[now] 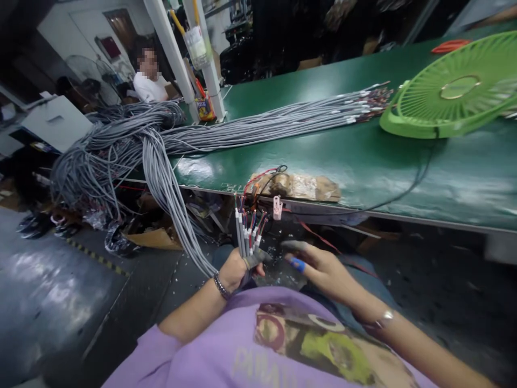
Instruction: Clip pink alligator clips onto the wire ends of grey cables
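My left hand [238, 268] is closed around a bundle of grey cables [243, 237] in front of my lap. Their stripped ends point up, with white bands and thin coloured wires fanning out. The same cables run back from the hand to the left and up onto the bench. To the right of the bundle, my right hand [323, 268] hovers with thumb and fingers apart, holding nothing. Blue tape wraps one of its fingers, and a grey cover sits on another fingertip. A pink clothes peg [277, 208] is at the bench edge, just above the gap between my hands.
Long grey cables [250, 125] lie along the green bench [363, 167], piled at its left end. A green fan [452, 89] stands at right, its cord crossing the bench. Taped cardboard [302, 186] sits on the front edge. A person in white [150, 83] is behind at left.
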Tool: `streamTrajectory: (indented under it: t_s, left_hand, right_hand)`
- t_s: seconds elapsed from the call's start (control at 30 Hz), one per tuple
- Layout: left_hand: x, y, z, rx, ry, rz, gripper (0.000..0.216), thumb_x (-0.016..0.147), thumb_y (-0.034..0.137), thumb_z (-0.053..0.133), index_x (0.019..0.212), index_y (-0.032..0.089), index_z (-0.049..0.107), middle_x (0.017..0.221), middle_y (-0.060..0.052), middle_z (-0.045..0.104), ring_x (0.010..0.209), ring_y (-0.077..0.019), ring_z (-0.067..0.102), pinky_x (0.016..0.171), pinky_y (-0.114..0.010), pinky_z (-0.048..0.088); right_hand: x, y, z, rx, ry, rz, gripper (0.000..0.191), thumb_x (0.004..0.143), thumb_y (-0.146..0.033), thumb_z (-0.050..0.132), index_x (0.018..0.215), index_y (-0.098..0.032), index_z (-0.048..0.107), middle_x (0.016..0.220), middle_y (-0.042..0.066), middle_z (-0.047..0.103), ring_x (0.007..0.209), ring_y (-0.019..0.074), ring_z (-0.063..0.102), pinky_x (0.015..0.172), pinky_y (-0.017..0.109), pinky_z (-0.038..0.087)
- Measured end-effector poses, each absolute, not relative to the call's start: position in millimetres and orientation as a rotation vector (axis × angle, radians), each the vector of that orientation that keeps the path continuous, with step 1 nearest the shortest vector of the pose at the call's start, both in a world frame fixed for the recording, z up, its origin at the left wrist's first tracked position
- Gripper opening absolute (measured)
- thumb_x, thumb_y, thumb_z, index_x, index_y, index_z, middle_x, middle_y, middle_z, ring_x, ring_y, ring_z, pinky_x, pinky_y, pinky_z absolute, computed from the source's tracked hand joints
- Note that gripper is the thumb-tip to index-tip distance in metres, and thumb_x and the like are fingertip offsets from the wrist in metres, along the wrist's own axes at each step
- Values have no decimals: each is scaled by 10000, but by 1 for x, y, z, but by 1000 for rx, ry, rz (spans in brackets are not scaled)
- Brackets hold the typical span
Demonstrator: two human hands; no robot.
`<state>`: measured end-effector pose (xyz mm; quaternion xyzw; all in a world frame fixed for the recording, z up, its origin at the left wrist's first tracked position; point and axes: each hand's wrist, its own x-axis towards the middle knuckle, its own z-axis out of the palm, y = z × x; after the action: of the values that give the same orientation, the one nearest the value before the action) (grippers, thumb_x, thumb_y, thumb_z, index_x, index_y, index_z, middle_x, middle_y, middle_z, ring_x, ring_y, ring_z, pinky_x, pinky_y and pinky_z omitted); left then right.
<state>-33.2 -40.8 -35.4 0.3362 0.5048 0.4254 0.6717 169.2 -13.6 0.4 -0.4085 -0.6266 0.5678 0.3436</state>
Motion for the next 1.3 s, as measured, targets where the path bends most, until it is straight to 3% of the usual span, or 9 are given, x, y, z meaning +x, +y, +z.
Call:
streamTrajectory:
  t_s: [0.1,0.2,0.47,0.73,0.93,1.13,1.3]
  left_hand:
    - [-34,-40,-34,712,1137,944,483,476,515,857,646,121,637,469,-16,600,411,-106,520,414,-210,332]
    - [-35,-39,-35,688,1141,902,475,430,409,885,724,108,665,495,-25,626,428,-122,545,420,-211,342]
    - [-36,-35,-35,677,1041,929,393,559,356,849,817,91,714,639,-101,708,551,-175,640,442,-214,390]
    - [-41,-24,-37,499,1073,1020,294,565,279,856,735,95,702,638,-91,716,616,-205,683,584,-272,503]
    - [-41,-29,-19,546,1174,1097,347,539,384,858,627,120,651,454,11,578,381,-76,496,388,-182,336]
    - [-38,-35,18,575,870,1193,370,592,437,836,673,126,652,380,75,406,336,-40,338,371,-177,266]
    - [-40,-33,35,664,701,1270,311,654,421,803,709,144,670,384,86,339,332,-37,292,360,-166,230]
  right_hand:
    - [141,-3,6,-1109,-1775,1374,307,766,-409,616,992,-202,638,763,29,665,588,153,562,543,272,472]
    - [128,8,1,-1110,-1864,1387,247,747,-383,628,878,-174,637,742,32,664,621,164,579,579,279,482]
    - [122,9,-32,-1090,-1592,1540,204,740,-371,583,767,-170,601,737,30,665,689,181,615,662,303,503]
    - [133,5,-39,-1073,-1671,1343,171,750,-366,573,758,-196,591,686,14,637,629,160,573,598,273,476]
    - [137,4,-41,-1099,-1838,1243,99,774,-263,525,816,-197,586,684,9,629,611,153,559,592,256,451]
    - [134,4,-49,-1150,-2083,1152,98,771,-213,526,677,-211,496,630,6,601,581,156,554,556,251,402]
    - [148,12,-81,-1222,-1839,1244,131,822,-330,539,755,-218,529,638,11,650,572,168,607,556,266,452]
